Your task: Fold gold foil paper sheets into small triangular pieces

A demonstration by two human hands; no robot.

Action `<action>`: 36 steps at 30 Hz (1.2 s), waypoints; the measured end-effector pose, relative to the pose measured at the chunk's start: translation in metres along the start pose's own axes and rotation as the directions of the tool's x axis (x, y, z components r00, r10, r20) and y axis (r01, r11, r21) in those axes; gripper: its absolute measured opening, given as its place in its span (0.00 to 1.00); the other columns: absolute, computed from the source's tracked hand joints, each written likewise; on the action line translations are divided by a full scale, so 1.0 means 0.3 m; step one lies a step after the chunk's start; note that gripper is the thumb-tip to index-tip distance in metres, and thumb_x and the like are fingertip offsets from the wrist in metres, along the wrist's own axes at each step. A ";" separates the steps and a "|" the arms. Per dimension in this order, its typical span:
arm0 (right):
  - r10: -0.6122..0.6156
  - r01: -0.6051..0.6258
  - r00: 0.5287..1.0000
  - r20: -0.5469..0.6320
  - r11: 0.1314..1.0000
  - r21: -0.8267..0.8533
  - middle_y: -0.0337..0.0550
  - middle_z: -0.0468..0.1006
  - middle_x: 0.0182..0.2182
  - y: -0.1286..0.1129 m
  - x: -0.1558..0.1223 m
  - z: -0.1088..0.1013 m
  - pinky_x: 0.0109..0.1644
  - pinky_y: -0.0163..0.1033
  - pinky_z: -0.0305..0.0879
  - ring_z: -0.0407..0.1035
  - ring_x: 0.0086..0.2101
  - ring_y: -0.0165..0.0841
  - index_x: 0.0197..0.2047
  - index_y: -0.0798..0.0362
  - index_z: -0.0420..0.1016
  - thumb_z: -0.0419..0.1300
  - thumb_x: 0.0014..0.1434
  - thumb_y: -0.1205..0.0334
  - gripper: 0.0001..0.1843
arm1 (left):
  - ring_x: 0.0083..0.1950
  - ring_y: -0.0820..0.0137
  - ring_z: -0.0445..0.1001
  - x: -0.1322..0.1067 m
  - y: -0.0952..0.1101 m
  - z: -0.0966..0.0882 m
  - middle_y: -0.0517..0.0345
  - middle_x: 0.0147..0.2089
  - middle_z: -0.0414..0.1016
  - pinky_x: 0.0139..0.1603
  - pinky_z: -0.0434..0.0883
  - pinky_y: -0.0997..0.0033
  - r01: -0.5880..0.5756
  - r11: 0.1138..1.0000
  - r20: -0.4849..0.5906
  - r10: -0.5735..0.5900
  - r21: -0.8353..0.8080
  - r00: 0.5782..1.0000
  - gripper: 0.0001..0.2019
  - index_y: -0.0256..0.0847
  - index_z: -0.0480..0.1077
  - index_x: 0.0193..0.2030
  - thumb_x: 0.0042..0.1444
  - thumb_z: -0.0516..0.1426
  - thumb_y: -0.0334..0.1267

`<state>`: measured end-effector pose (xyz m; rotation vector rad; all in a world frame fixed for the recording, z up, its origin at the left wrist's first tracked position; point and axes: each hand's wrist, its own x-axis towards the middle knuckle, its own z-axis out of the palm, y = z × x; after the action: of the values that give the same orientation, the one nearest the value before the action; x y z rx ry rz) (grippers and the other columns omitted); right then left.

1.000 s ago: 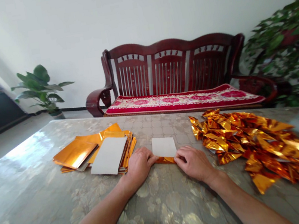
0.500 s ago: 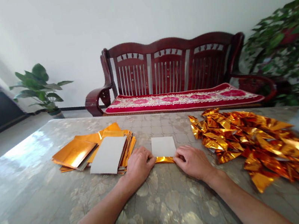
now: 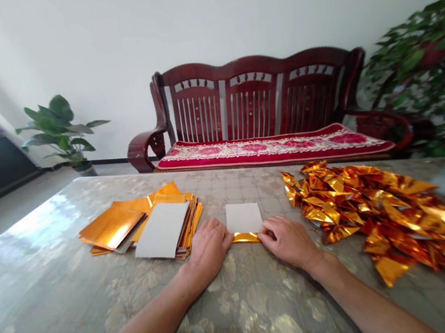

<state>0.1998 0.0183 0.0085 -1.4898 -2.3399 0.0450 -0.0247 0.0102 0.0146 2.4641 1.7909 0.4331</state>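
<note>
A small sheet of foil paper [image 3: 243, 218] lies white side up on the table, its near edge folded over so a gold strip shows. My left hand [image 3: 208, 248] pinches the left end of that fold and my right hand [image 3: 287, 240] pinches the right end, fingers pressed down on the paper. A stack of flat gold sheets [image 3: 143, 227] with one white-side-up sheet on top lies just left of my left hand. A heap of folded gold foil pieces [image 3: 385, 208] spreads to the right of my right hand.
The table [image 3: 55, 283] is a glossy marbled surface. Behind it stands a dark red wooden bench [image 3: 254, 99] with a red patterned cushion. A potted plant [image 3: 58, 130] is at the back left, a leafy plant [image 3: 426, 66] at the right.
Both hands stay on the fold; the gold strip looks slightly flatter and brighter than a second ago. Nothing else has shifted.
</note>
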 end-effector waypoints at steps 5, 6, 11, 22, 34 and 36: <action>0.012 -0.012 1.000 0.011 0.999 -0.031 0.39 0.76 0.29 -0.005 0.002 -0.002 0.34 0.36 0.51 0.67 0.33 0.32 0.28 0.50 0.70 0.55 0.61 0.63 0.09 | 0.43 0.64 0.72 -0.002 0.013 0.001 0.52 0.39 0.74 0.41 0.65 0.67 0.012 0.997 -0.016 -0.011 0.078 1.000 0.14 0.39 0.72 0.33 0.65 0.51 0.42; 0.013 -0.012 1.000 0.014 0.999 -0.037 0.39 0.76 0.29 -0.006 0.002 -0.003 0.35 0.36 0.50 0.68 0.33 0.32 0.28 0.50 0.70 0.55 0.61 0.63 0.09 | 0.43 0.64 0.72 -0.002 0.015 0.001 0.52 0.39 0.74 0.41 0.65 0.67 0.013 0.996 -0.016 -0.011 0.088 1.000 0.14 0.38 0.72 0.33 0.65 0.51 0.42; 0.011 -0.010 0.999 0.033 0.998 -0.054 0.39 0.76 0.30 -0.009 0.002 -0.004 0.35 0.36 0.50 0.68 0.34 0.32 0.29 0.50 0.70 0.55 0.61 0.63 0.08 | 0.43 0.64 0.73 0.000 0.020 0.003 0.51 0.40 0.74 0.41 0.66 0.67 0.019 0.992 -0.012 -0.018 0.126 1.000 0.14 0.38 0.73 0.34 0.66 0.51 0.42; -0.007 0.011 0.999 0.044 0.996 -0.093 0.38 0.76 0.30 -0.010 0.004 0.000 0.36 0.37 0.50 0.67 0.35 0.32 0.31 0.50 0.70 0.56 0.62 0.62 0.07 | 0.43 0.64 0.72 0.005 0.004 0.010 0.53 0.40 0.73 0.41 0.64 0.67 0.006 0.993 -0.030 -0.003 0.117 1.000 0.16 0.39 0.73 0.34 0.64 0.53 0.49; -0.006 0.012 0.998 0.057 0.994 -0.112 0.38 0.77 0.31 -0.012 0.004 -0.001 0.37 0.37 0.50 0.67 0.36 0.33 0.32 0.50 0.70 0.55 0.62 0.62 0.07 | 0.42 0.66 0.71 0.003 0.000 0.003 0.55 0.37 0.73 0.41 0.62 0.68 0.045 0.999 -0.015 -0.045 0.009 0.999 0.15 0.40 0.72 0.29 0.62 0.56 0.47; -0.007 0.013 0.999 0.054 0.993 -0.118 0.38 0.77 0.32 -0.012 0.003 -0.001 0.37 0.37 0.51 0.67 0.36 0.33 0.32 0.50 0.70 0.55 0.62 0.62 0.07 | 0.42 0.66 0.71 0.004 0.002 0.001 0.55 0.37 0.73 0.41 0.62 0.68 0.048 0.999 -0.007 -0.048 0.018 0.999 0.16 0.40 0.72 0.29 0.62 0.55 0.47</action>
<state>0.1965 0.0175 0.0099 -1.5504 -2.4306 -0.0586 -0.0237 0.0112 0.0146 2.4285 1.8601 0.4238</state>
